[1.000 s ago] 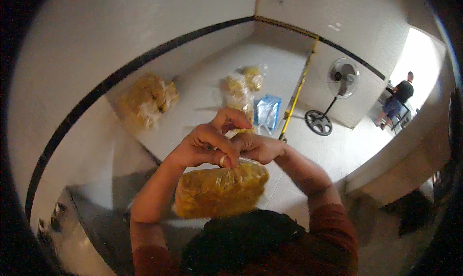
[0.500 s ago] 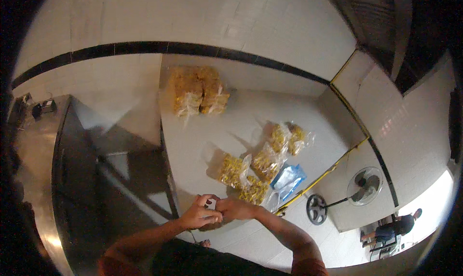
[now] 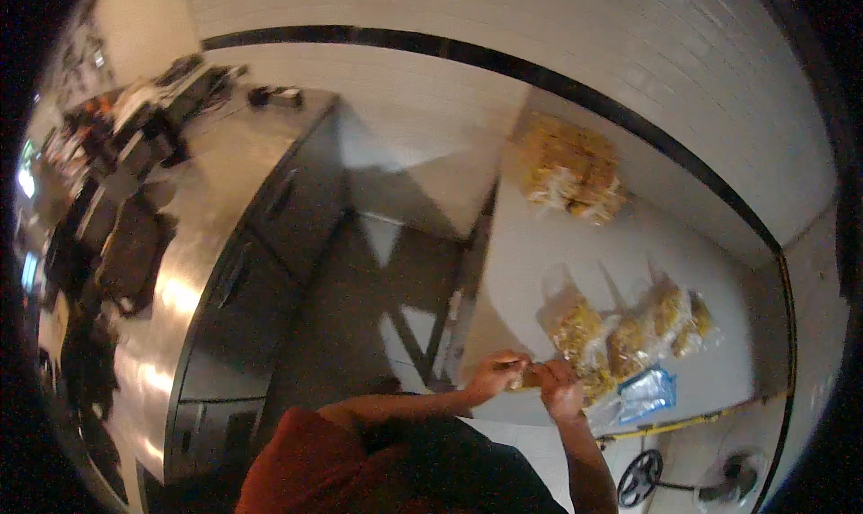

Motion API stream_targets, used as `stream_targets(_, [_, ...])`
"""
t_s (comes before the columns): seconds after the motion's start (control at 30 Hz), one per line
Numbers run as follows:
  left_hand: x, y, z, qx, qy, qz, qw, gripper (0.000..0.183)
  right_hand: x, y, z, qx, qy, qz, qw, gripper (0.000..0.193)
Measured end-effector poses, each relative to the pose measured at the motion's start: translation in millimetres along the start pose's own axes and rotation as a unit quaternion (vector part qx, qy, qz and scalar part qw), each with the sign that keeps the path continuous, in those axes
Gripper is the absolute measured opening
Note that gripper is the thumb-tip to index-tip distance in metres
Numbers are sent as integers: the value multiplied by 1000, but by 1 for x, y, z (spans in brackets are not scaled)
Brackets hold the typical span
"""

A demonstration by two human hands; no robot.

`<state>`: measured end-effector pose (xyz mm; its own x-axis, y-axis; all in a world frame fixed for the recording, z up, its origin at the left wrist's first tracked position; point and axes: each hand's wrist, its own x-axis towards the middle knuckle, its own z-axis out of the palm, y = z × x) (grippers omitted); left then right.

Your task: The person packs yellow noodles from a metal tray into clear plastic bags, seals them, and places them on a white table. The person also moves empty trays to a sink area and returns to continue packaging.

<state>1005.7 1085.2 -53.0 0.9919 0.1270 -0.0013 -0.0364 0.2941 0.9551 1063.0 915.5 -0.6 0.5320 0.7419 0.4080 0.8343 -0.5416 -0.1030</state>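
Close together over the near edge of a white worktop [image 3: 584,249] are my left hand [image 3: 494,376] and my right hand [image 3: 561,388]. Both have curled fingers, nearly meeting around a small tan or pale thing [image 3: 529,379] whose kind I cannot make out. Just beyond and right of my right hand lie see-through plastic bags [image 3: 634,345] of yellowish pieces, several in a loose cluster. A blue and silvery plastic packet [image 3: 647,394] lies against the near side of that cluster. Farther back, more filled bags [image 3: 575,165] are piled by the wall.
On the left runs a steel counter [image 3: 216,186] with dark doors below and blurred dark items on top. A dark floor gap [image 3: 360,285] separates it from the worktop. Yellow edging [image 3: 710,419] and a fan [image 3: 730,480] are at lower right. A tiled wall closes the back.
The view has swung left, so the worktop and bags sit farther right and more of the steel counter shows. My hands remain together; the small white thing seen between them is now less distinct.
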Motion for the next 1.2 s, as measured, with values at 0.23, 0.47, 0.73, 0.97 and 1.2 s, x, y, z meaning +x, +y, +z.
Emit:
stream_targets(0.23, [5, -12, 12, 99, 19, 29, 994, 22, 15, -11, -21, 28, -6, -3, 1000, 24])
stream_targets(0.47, [24, 1, -5, 120, -93, -53, 987, 16, 3, 10, 3, 56, 4, 52, 997, 25])
stream_targets(0.73, [13, -6, -15, -180, -37, -167, 969, 17, 9, -68, 16, 117, 231, 346, 902, 16])
stream_targets(0.97, [3, 7, -13, -210, 3, -277, 937, 19, 13, -98, 46, 39, 254, 403, 879, 24])
stream_targets(1.2, [11, 28, -19, -243, 14, -404, 882, 25, 31, -95, 52, 46, 235, 436, 868, 25])
